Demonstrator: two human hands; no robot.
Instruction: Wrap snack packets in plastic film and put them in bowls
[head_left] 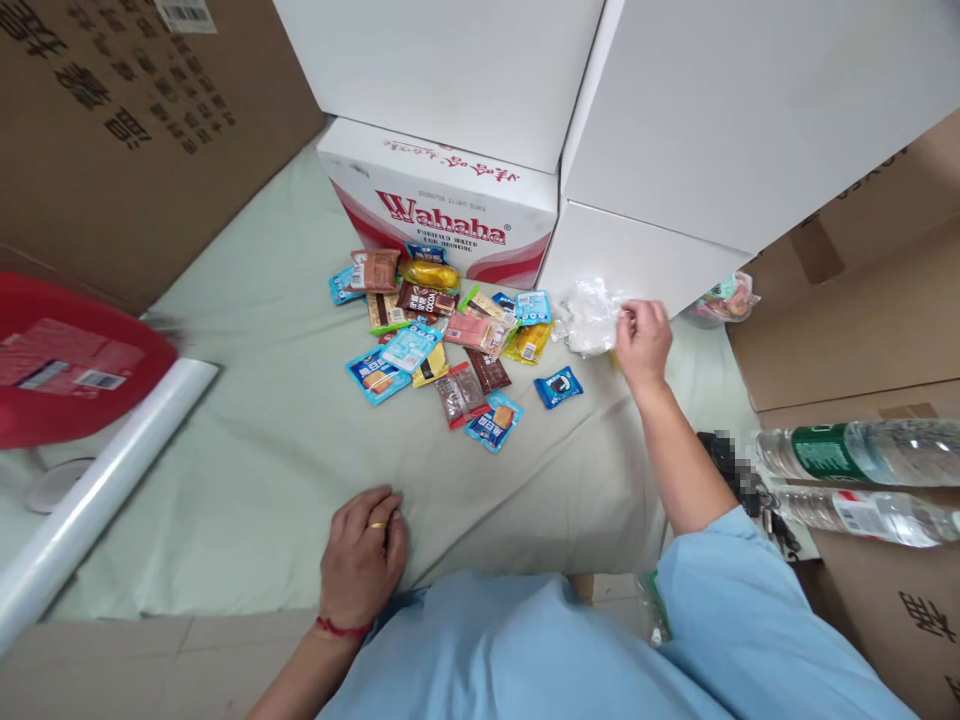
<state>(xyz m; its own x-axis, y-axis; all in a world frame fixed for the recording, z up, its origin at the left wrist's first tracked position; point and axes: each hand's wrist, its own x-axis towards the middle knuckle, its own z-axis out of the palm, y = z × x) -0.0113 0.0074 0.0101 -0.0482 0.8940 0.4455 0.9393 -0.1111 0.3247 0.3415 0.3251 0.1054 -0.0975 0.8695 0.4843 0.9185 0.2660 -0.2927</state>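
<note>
My right hand (645, 343) is closed in a pinch at the right edge of a crumpled clear plastic bag (590, 318), and its fingertips are partly hidden. A bit of yellow shows just below that hand. Left of the bag lies a loose pile of wrapped snacks, including a brown cocoa packet (426, 300), a pink wafer packet (472, 332), a yellow packet (529, 343) and blue biscuit packets (377, 375). One small dark blue packet (559, 387) sits apart. My left hand (362, 560) rests on the cloth near the front edge, fingers curled, holding nothing visible.
Behind the snacks stands a Wahaba water carton (450, 225) under white boxes (450, 60). At left are a red container (75, 365) and a white roll (112, 490). Plastic bottles (862, 450) lie at right beside cardboard boxes (847, 330). A pale green cloth (247, 500) covers the surface.
</note>
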